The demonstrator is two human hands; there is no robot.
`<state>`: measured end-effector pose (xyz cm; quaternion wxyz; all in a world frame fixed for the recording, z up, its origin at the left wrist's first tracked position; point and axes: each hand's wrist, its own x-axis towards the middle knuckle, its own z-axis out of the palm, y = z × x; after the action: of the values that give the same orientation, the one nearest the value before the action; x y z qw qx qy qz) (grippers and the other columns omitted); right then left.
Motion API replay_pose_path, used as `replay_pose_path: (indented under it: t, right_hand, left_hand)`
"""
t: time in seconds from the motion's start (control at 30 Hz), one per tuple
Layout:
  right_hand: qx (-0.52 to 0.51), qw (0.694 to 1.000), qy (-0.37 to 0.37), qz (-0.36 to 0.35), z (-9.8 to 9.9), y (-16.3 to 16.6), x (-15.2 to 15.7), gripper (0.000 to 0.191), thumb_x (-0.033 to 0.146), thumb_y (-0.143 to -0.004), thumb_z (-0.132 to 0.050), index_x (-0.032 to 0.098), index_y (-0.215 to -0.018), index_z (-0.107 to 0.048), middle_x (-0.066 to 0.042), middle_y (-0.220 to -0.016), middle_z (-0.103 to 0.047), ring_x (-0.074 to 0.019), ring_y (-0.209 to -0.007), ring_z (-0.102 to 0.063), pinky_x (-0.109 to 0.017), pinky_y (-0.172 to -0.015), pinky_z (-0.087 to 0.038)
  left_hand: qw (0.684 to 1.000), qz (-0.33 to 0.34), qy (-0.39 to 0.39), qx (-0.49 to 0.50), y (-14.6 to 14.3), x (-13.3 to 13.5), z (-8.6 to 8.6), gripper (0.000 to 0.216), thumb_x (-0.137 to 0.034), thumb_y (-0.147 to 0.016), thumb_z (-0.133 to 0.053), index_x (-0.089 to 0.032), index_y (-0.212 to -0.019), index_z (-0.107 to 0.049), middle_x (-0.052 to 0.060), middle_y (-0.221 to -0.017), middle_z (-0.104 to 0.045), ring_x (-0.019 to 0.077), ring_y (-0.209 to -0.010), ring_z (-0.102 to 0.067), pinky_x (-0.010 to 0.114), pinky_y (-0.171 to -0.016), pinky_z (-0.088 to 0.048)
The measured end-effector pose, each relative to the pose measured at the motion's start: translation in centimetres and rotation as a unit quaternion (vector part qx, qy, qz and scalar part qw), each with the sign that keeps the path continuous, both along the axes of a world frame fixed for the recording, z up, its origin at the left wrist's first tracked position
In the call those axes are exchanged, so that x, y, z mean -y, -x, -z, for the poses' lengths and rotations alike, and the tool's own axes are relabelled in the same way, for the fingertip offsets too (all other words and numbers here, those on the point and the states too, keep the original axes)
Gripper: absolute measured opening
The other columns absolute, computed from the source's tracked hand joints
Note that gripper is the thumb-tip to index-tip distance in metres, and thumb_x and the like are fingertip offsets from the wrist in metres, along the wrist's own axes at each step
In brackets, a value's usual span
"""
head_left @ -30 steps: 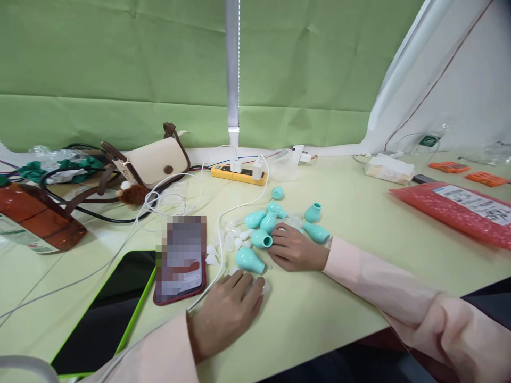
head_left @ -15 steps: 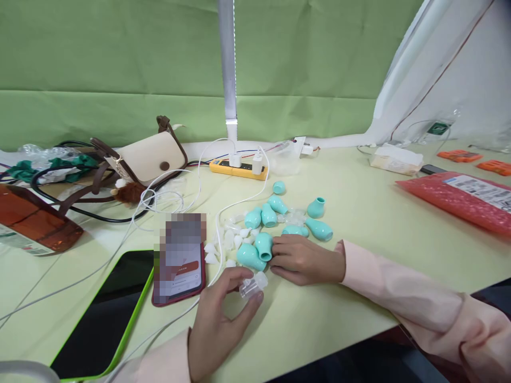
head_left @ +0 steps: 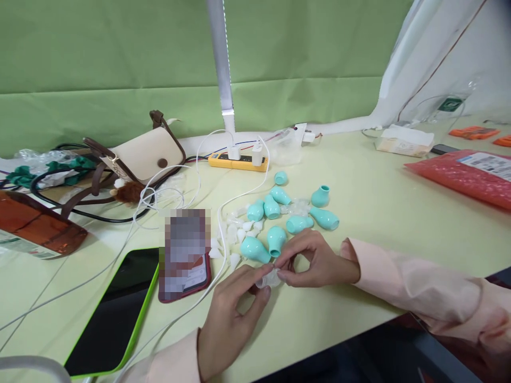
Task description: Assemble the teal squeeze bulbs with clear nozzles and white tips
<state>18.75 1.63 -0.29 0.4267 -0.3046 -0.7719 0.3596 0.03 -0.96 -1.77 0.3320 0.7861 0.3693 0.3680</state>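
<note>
Both hands meet over the table's front edge on a small clear plastic piece (head_left: 268, 279). My left hand (head_left: 229, 322) pinches it from below with thumb and fingers. My right hand (head_left: 313, 259) pinches its other end with thumb and forefinger. Just behind them lie several teal rubber bulbs (head_left: 275, 238) and a scatter of small white cone tips (head_left: 231, 235).
A red-cased phone (head_left: 186, 260) and a dark tablet in a green case (head_left: 112, 308) lie at the left. Further back are white cables (head_left: 167, 199), a yellow power strip (head_left: 239, 161), a cream handbag (head_left: 141, 154) and a lamp post (head_left: 221, 64). A red bag (head_left: 459, 175) lies right.
My left hand has lifted the clear piece off the table and brought it right. My right hand left the teal bulbs and closed on the piece's other end.
</note>
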Motion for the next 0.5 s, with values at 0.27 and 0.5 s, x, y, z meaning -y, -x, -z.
replay_pose_path:
  t: [0.27, 0.5]
  right_hand:
    - [-0.030, 0.994, 0.106, 0.002, 0.92, 0.63, 0.77, 0.011, 0.015, -0.067, -0.059, 0.011, -0.073, -0.066, 0.000, -0.049, -0.058, -0.0069, -0.044, -0.051, -0.018, -0.041, -0.043]
    - [-0.025, 0.993, 0.108, -0.032, 0.90, 0.55, 0.68, 0.015, 0.021, -0.074, -0.054, 0.013, -0.079, -0.066, 0.002, -0.047, -0.056, -0.0042, -0.036, -0.045, -0.015, -0.036, -0.040]
  left_hand:
    - [0.998, -0.046, 0.050, 0.007, 0.03, 0.48, -0.06, 0.020, -0.016, -0.072, -0.056, -0.020, -0.090, -0.051, -0.003, -0.070, -0.063, 0.0121, -0.064, -0.059, 0.024, -0.063, -0.049]
    - [0.998, -0.047, 0.037, 0.004, -0.22, 0.51, -0.29, 0.012, -0.016, -0.069, -0.059, -0.020, -0.078, -0.054, -0.004, -0.067, -0.064, 0.0120, -0.063, -0.061, 0.022, -0.059, -0.050]
